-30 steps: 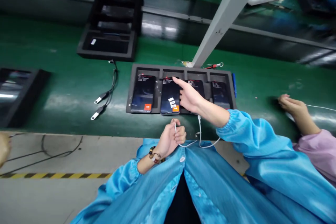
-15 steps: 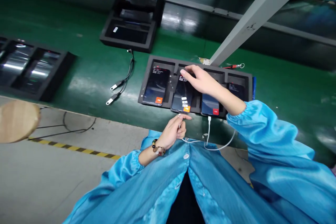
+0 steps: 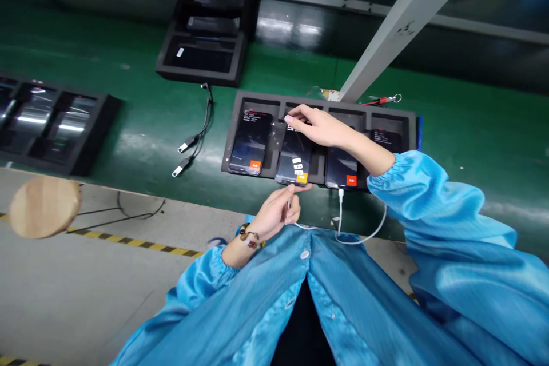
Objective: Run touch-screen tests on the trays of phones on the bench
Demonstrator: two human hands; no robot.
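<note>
Several phones lie in the compartments of a dark foam tray (image 3: 274,136). My right hand (image 3: 315,124) rests over the top end of the second phone (image 3: 294,151), thumb and fingers on its upper edge. At that phone's bottom edge, my left hand (image 3: 278,210) is closed around a white cable (image 3: 289,203); its plug end is hidden by the fingers. To the left lies a phone (image 3: 251,143) with a red-orange label on its screen. A third phone (image 3: 342,167), right of the second, has a white plug (image 3: 341,193) at its bottom end. The rightmost phone (image 3: 386,140) is partly covered by my forearm.
Black adapter cables (image 3: 198,140) lie left of the tray. Farther back stands another foam tray (image 3: 197,75), and one more (image 3: 98,126) is at the far left. A grey post (image 3: 386,34) rises behind. A round wooden stool (image 3: 45,207) stands at lower left.
The view has shifted slightly. My right hand has moved a little left along the top of the second phone, while my left hand stays at its bottom edge with the cable.
</note>
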